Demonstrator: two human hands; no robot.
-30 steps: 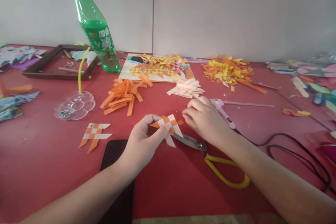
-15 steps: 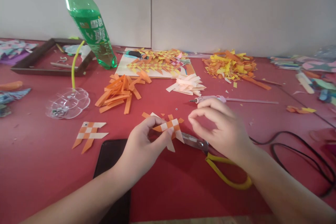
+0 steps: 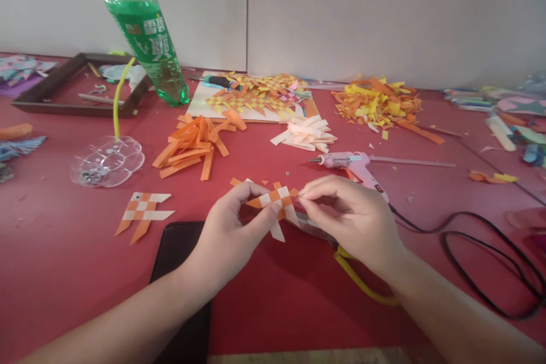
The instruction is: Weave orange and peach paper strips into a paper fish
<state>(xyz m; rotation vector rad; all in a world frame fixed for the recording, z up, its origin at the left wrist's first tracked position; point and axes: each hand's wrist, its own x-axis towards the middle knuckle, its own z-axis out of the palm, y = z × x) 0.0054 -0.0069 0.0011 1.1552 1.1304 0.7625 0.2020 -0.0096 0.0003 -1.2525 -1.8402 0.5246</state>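
My left hand (image 3: pixel 239 213) pinches a small woven paper fish (image 3: pixel 279 198) of orange and cream strips between thumb and fingers. At the fish's right tip, the thumb and forefinger of my right hand (image 3: pixel 347 210) close on an orange strip end; the exact contact is small. Below them lie yellow-handled scissors (image 3: pixel 362 278), partly covered by my right hand. A second woven paper fish (image 3: pixel 143 210), with a small eye dot, rests on the red table to the left. Just beyond the hands is a tiny loose eye (image 3: pixel 287 173).
Behind are orange strips (image 3: pixel 194 145), cream strips (image 3: pixel 305 133), a yellow-orange scrap pile (image 3: pixel 375 103) and a pink glue gun (image 3: pixel 347 160) with a black cord (image 3: pixel 452 227). At left stand a green bottle (image 3: pixel 145 40), a clear dish (image 3: pixel 113 162) and a dark frame (image 3: pixel 63 108). A phone (image 3: pixel 181 244) lies under my left forearm.
My right hand has moved down and left to the fish, its fingertips now closed at the right tip. More of the glue gun shows. My left hand keeps its hold.
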